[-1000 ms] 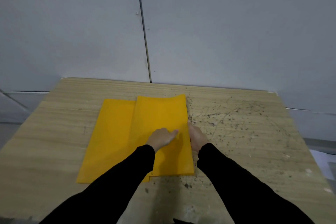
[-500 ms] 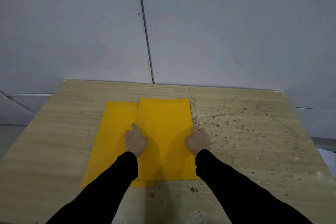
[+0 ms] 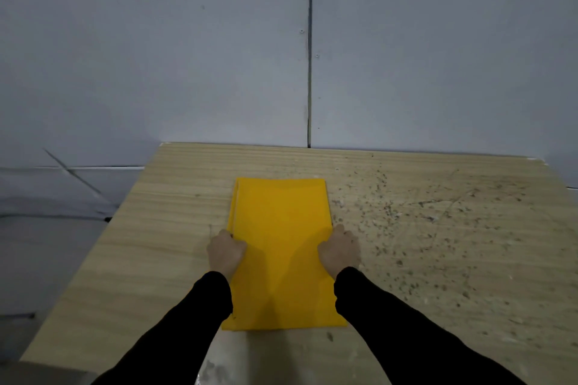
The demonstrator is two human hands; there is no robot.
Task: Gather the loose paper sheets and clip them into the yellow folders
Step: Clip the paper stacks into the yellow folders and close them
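Observation:
A stack of yellow folders (image 3: 281,228) lies flat in the middle of the wooden table (image 3: 156,244), its edges nearly lined up. A thin pale edge shows along its upper left side. My left hand (image 3: 225,251) grips the stack's left edge with curled fingers. My right hand (image 3: 339,248) grips the right edge in the same way. Both hands sit about halfway down the stack. No loose paper sheets are in sight.
The right half of the table (image 3: 438,228) is scratched and speckled with dark marks. A grey panelled wall (image 3: 219,56) rises just behind the table's far edge. The floor (image 3: 47,244) drops away to the left.
The two folders lay side by side and overlapping; now they sit as one aligned stack. My left hand has moved left, from the top face to the stack's left edge.

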